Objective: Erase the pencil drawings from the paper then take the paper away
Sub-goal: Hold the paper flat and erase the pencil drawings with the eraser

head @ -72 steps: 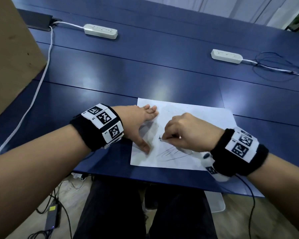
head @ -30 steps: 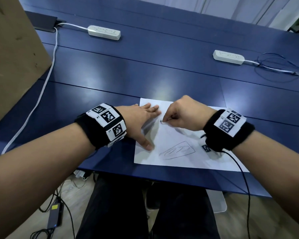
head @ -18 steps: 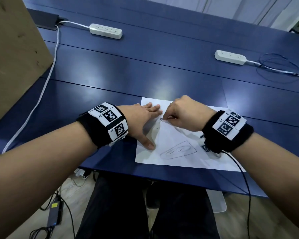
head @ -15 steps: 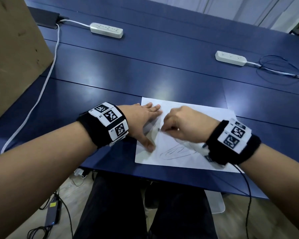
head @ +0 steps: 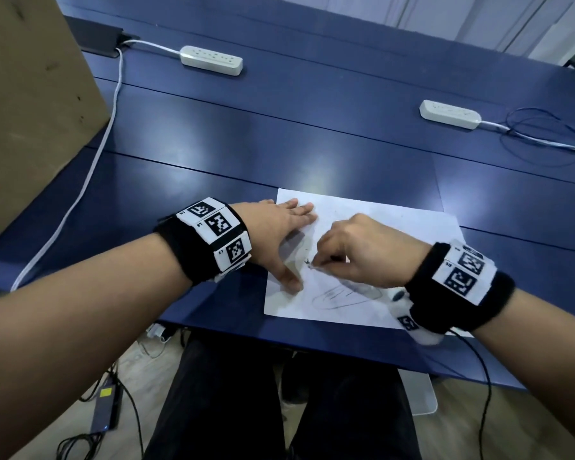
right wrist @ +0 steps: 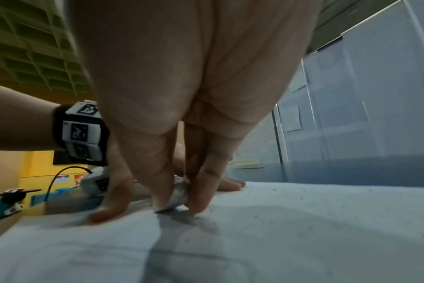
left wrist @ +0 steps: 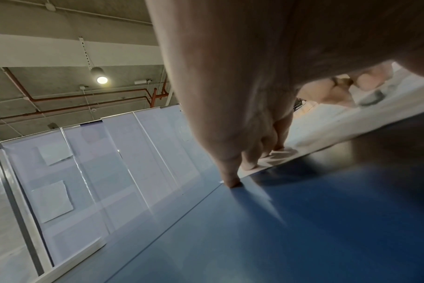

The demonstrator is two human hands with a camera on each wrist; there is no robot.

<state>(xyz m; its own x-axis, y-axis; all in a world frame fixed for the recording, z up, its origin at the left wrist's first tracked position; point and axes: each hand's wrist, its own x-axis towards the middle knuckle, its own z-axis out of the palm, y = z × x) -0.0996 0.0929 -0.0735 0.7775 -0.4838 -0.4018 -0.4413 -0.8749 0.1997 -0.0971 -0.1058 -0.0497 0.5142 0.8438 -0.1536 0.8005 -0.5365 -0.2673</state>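
Looking down from the head view, we see no container anywhere, so we go straight to the white rectangular sheet of paper (head: 379,227), which lies flat on the dark blue worktop (head: 312,144) near its close edge, at about 6 o'clock from the middle of the surface.

Our left hand (head: 279,234) lies spread on the sheet's left part, fingers straight and pressed flat, with the thumb down near the lower left corner. In the left wrist view the fingertips (left wrist: 230,180) touch down right at the paper's edge (left wrist: 327,122).

Our right hand (head: 362,254) sits just to the 3 o'clock side of the left one, close but apart. Its fingers are curled, pinching a small grey-white eraser (right wrist: 176,199) between thumb and fingers, with the eraser's tip touching the paper (right wrist: 303,220). The right wrist view shows dark crumbs scattered over the sheet around it.

At about 5 o'clock from the left thumb, just below the right hand, an oval pencil drawing with hatching inside (head: 342,295) remains on the sheet. A small dark smudge (head: 307,260) sits where the eraser meets the paper.

Farther off, one white power strip (head: 211,60) lies at 11 o'clock and a second white power strip (head: 448,114) at 1 o'clock. A brown cardboard box (head: 24,94) stands at 9 o'clock.
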